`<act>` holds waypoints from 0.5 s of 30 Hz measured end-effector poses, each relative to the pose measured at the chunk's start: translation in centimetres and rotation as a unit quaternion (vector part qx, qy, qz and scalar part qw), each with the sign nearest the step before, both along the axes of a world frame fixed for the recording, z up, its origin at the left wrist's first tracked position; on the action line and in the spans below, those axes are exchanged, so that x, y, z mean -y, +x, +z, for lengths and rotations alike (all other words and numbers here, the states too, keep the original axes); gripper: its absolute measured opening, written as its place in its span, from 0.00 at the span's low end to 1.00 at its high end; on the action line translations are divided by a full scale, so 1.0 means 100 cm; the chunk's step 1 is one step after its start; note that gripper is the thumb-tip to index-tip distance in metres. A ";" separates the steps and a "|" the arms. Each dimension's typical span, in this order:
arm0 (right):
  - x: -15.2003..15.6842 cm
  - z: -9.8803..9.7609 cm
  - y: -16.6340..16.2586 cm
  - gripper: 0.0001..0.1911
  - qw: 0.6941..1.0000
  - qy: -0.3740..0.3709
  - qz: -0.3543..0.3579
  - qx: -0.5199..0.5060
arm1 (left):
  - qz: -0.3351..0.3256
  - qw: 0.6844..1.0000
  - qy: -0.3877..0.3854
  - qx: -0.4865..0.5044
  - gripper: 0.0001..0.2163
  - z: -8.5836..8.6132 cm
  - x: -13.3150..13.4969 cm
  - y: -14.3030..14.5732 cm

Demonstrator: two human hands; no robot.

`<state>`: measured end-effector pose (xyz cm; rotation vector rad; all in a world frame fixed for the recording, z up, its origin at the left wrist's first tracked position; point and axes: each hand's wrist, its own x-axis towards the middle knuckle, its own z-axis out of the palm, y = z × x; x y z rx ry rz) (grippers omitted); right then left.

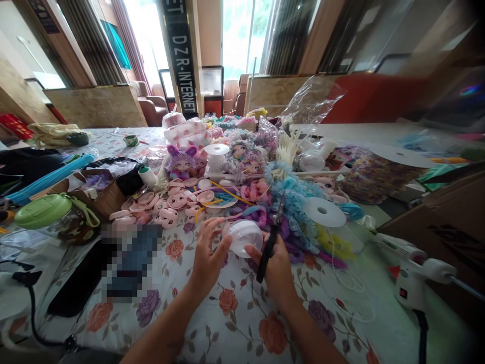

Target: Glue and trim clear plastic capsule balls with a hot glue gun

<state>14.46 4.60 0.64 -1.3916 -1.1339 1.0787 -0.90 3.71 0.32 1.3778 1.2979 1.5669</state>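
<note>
A clear, rounded plastic piece with a white band across it [245, 238] is between my two hands, above the flowered cloth. My left hand [206, 253] grips its left side, fingers curled behind and thumb in front. Black-handled scissors [270, 247] are held in my right hand [279, 270], blades pointing up and away. The thumb of that hand also touches the right side of the clear piece. Just beyond lie pink doll-face parts [166, 216], blue ruffled trim [290, 202] and purple fuzzy strips [290, 237].
A white glue gun [409, 268] stands at the right by a cardboard box [447, 222]. White spools [325, 211] and finished dolls [182, 163] crowd the middle. On the left are a green-lidded jar [45, 212] and a dark flat object [81, 278].
</note>
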 end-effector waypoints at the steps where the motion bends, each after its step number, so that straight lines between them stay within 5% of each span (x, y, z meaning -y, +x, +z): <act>1: 0.001 0.000 0.000 0.30 1.000 0.008 0.016 -0.022 | -0.047 0.994 -0.060 0.075 0.20 0.001 -0.001 -0.001; 3: 0.003 -0.001 -0.001 0.29 0.998 0.017 0.043 -0.041 | -0.155 0.954 -0.154 0.204 0.27 0.004 0.000 -0.001; 6: 0.005 -0.003 -0.002 0.30 0.996 0.026 0.078 -0.045 | -0.246 0.902 -0.188 0.300 0.30 0.008 0.002 -0.001; 11: 0.013 -0.002 0.018 0.27 0.994 0.046 0.095 -0.028 | -0.225 0.894 -0.171 0.348 0.29 0.012 0.000 -0.007; 15: 0.044 0.006 0.046 0.30 0.970 -0.018 0.243 -0.025 | -0.188 0.904 -0.135 0.361 0.31 0.012 -0.006 -0.016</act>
